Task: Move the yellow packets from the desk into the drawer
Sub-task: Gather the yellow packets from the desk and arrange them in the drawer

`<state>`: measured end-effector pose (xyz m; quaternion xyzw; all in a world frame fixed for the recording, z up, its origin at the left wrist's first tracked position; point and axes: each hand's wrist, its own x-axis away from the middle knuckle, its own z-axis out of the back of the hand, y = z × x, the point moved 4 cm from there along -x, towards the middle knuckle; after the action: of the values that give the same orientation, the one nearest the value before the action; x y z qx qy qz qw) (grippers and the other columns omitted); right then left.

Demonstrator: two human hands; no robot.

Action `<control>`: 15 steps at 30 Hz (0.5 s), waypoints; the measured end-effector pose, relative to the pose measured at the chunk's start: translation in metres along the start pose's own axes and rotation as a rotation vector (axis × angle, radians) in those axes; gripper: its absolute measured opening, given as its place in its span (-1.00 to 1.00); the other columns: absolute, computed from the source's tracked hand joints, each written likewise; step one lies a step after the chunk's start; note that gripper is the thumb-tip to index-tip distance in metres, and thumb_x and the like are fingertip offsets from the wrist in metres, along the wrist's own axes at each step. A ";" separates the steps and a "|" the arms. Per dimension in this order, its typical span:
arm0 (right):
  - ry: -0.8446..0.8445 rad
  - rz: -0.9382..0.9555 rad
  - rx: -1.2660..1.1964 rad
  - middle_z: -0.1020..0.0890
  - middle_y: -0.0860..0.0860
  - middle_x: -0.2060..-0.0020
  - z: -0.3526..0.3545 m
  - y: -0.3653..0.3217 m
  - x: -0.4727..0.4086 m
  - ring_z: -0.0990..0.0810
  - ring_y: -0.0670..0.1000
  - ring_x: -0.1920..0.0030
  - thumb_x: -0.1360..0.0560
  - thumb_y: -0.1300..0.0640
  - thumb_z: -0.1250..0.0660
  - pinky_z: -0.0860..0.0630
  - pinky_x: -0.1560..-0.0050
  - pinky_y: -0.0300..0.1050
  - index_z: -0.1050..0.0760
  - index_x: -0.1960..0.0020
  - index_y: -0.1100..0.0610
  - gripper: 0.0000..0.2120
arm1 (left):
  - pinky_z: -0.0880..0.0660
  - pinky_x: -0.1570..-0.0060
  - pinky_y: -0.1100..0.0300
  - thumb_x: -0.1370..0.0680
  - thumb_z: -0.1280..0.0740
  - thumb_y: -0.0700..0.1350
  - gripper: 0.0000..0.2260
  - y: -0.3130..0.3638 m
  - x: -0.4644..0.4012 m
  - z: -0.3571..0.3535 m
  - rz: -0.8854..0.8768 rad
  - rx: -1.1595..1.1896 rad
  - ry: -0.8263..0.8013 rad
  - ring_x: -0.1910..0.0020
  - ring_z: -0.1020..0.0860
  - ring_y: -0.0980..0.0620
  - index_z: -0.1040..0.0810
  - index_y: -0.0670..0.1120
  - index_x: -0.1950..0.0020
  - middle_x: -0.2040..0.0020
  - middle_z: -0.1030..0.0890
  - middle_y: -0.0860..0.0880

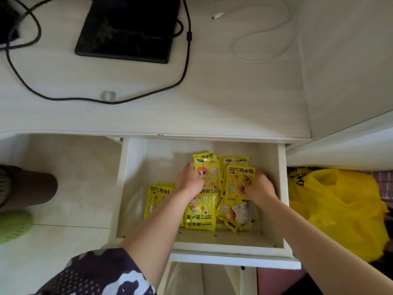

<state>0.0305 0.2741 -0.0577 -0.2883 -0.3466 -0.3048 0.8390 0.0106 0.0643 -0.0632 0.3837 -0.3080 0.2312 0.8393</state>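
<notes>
Yellow packets (207,171) seemingly between both hands

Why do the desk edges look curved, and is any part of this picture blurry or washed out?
Head view: the wide-angle lens bows the desk front edge and splays the drawer walls; bright light washes out the desk's pale top; both hands and the yellow packets look slightly soft; the black pad shows dull reflections.

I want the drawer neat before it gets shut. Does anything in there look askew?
Yes. The yellow packets lie in a loose overlapping heap in the drawer, facing different ways. The left hand and right hand each grip packets standing up at the back.
</notes>
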 end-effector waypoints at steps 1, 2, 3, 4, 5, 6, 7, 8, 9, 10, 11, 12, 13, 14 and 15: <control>0.006 0.005 0.007 -0.60 0.12 0.08 0.002 0.000 0.003 -0.52 0.07 0.21 -0.51 0.22 -0.31 -0.33 0.39 -0.23 -0.47 -0.13 0.25 -0.79 | -0.37 0.36 0.33 -0.49 -0.40 -0.19 -0.63 -0.001 0.003 0.002 -0.007 -0.018 -0.014 0.05 -0.51 0.03 -0.46 -0.07 -0.28 -0.19 -0.59 -0.06; 0.018 0.016 0.014 -0.61 0.13 0.04 0.003 0.000 0.005 -0.54 0.09 0.17 -0.51 0.21 -0.31 -0.38 0.34 -0.21 -0.45 -0.15 0.24 -0.77 | -0.33 0.41 0.38 -0.49 -0.40 -0.18 -0.60 -0.002 0.007 0.005 -0.001 -0.027 -0.037 0.05 -0.50 0.05 -0.45 -0.07 -0.31 -0.23 -0.57 -0.06; 0.024 0.021 0.022 -0.61 0.15 0.01 0.006 -0.001 0.010 -0.55 0.12 0.13 -0.50 0.20 -0.30 -0.44 0.27 -0.18 -0.43 -0.17 0.23 -0.75 | -0.34 0.41 0.40 -0.49 -0.41 -0.18 -0.58 -0.003 0.011 0.008 0.004 -0.032 -0.055 0.04 -0.49 0.06 -0.43 -0.07 -0.34 -0.25 -0.55 -0.05; 0.029 0.036 0.029 -0.60 0.17 -0.03 0.007 -0.001 0.015 -0.56 0.15 0.08 -0.50 0.19 -0.30 -0.48 0.18 -0.13 -0.41 -0.19 0.22 -0.72 | -0.39 0.33 0.39 -0.50 -0.41 -0.18 -0.55 -0.005 0.017 0.013 0.009 -0.038 -0.062 0.02 -0.50 0.05 -0.42 -0.08 -0.36 -0.27 -0.54 -0.05; 0.029 0.053 0.037 -0.58 0.18 -0.07 0.008 -0.003 0.022 -0.56 0.18 0.03 -0.51 0.18 -0.28 -0.50 0.10 -0.08 -0.38 -0.22 0.22 -0.70 | -0.46 0.20 0.33 -0.49 -0.40 -0.19 -0.54 -0.006 0.023 0.018 0.009 -0.043 -0.058 -0.03 -0.53 0.03 -0.41 -0.08 -0.38 -0.29 -0.53 -0.06; 0.031 0.077 0.055 -0.55 0.20 -0.12 0.010 -0.004 0.029 -0.54 0.20 -0.04 -0.53 0.17 -0.26 -0.48 0.03 -0.05 -0.35 -0.27 0.23 -0.66 | -0.48 0.06 0.27 -0.49 -0.40 -0.20 -0.54 -0.008 0.030 0.024 0.002 -0.046 -0.048 -0.10 -0.54 0.00 -0.41 -0.09 -0.38 -0.30 -0.53 -0.06; 0.029 0.098 0.078 -0.51 0.21 -0.17 0.012 -0.006 0.037 -0.52 0.21 -0.10 -0.54 0.18 -0.25 -0.47 -0.03 -0.03 -0.32 -0.33 0.23 -0.62 | -0.45 -0.02 0.23 -0.50 -0.39 -0.19 -0.55 -0.009 0.038 0.029 -0.008 -0.044 -0.033 -0.14 -0.54 -0.01 -0.41 -0.09 -0.38 -0.30 -0.53 -0.07; 0.031 0.134 0.101 -0.49 0.21 -0.21 0.013 -0.008 0.045 -0.51 0.21 -0.14 -0.55 0.18 -0.23 -0.46 -0.07 -0.01 -0.29 -0.36 0.23 -0.60 | -0.42 -0.02 0.23 -0.51 -0.39 -0.18 -0.57 -0.011 0.046 0.035 -0.018 -0.035 -0.017 -0.13 -0.55 0.00 -0.42 -0.10 -0.37 -0.29 -0.53 -0.06; 0.030 0.166 0.118 -0.48 0.21 -0.22 0.014 -0.011 0.054 -0.51 0.20 -0.13 -0.56 0.18 -0.22 -0.48 -0.08 0.00 -0.28 -0.38 0.22 -0.59 | -0.40 0.00 0.25 -0.53 -0.38 -0.15 -0.60 -0.014 0.055 0.040 -0.031 -0.024 0.004 -0.08 -0.55 0.02 -0.43 -0.11 -0.36 -0.26 -0.55 -0.06; 0.032 0.208 0.132 -0.49 0.21 -0.23 0.014 -0.014 0.064 -0.52 0.19 -0.11 -0.56 0.17 -0.20 -0.50 -0.06 0.00 -0.27 -0.40 0.20 -0.58 | -0.39 0.02 0.26 -0.54 -0.38 -0.12 -0.63 -0.017 0.064 0.046 -0.049 -0.019 0.031 -0.04 -0.54 0.05 -0.45 -0.11 -0.33 -0.22 -0.58 -0.05; 0.029 0.245 0.144 -0.49 0.20 -0.25 0.015 -0.019 0.075 -0.53 0.17 -0.10 -0.57 0.17 -0.19 -0.52 -0.05 0.00 -0.27 -0.41 0.18 -0.58 | -0.40 0.04 0.27 -0.55 -0.37 -0.09 -0.66 -0.019 0.074 0.053 -0.071 -0.022 0.059 -0.03 -0.54 0.06 -0.47 -0.12 -0.30 -0.17 -0.60 -0.03; 0.020 0.283 0.153 -0.48 0.19 -0.27 0.015 -0.023 0.086 -0.54 0.15 -0.07 -0.57 0.18 -0.18 -0.53 -0.01 -0.02 -0.26 -0.42 0.17 -0.57 | -0.42 0.05 0.26 -0.55 -0.37 -0.08 -0.69 -0.022 0.085 0.059 -0.089 -0.028 0.087 -0.03 -0.56 0.06 -0.49 -0.12 -0.28 -0.14 -0.62 -0.02; 0.005 0.311 0.168 -0.48 0.18 -0.27 0.014 -0.028 0.098 -0.55 0.13 -0.01 -0.57 0.19 -0.18 -0.54 0.06 -0.04 -0.26 -0.42 0.16 -0.57 | -0.46 0.05 0.23 -0.56 -0.36 -0.07 -0.71 -0.026 0.096 0.065 -0.100 -0.029 0.117 -0.04 -0.58 0.03 -0.50 -0.11 -0.25 -0.12 -0.63 -0.01; -0.006 0.345 0.187 -0.48 0.17 -0.27 0.012 -0.034 0.109 -0.54 0.10 0.05 -0.57 0.20 -0.17 -0.52 0.13 -0.07 -0.26 -0.42 0.16 -0.58 | -0.49 0.04 0.19 -0.56 -0.35 -0.08 -0.73 -0.032 0.108 0.072 -0.103 -0.030 0.146 -0.05 -0.59 0.00 -0.52 -0.10 -0.24 -0.10 -0.64 -0.01; -0.014 0.380 0.212 -0.49 0.15 -0.27 0.010 -0.039 0.121 -0.55 0.10 0.05 -0.57 0.20 -0.18 -0.52 0.13 -0.07 -0.26 -0.42 0.15 -0.58 | -0.51 0.03 0.17 -0.56 -0.33 -0.08 -0.75 -0.037 0.120 0.079 -0.110 -0.031 0.174 -0.05 -0.60 -0.01 -0.52 -0.09 -0.22 -0.08 -0.65 -0.01</control>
<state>0.0679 0.2177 0.0506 -0.2606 -0.3218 -0.1009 0.9046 0.0914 -0.0018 0.0417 0.3652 -0.2157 0.2123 0.8803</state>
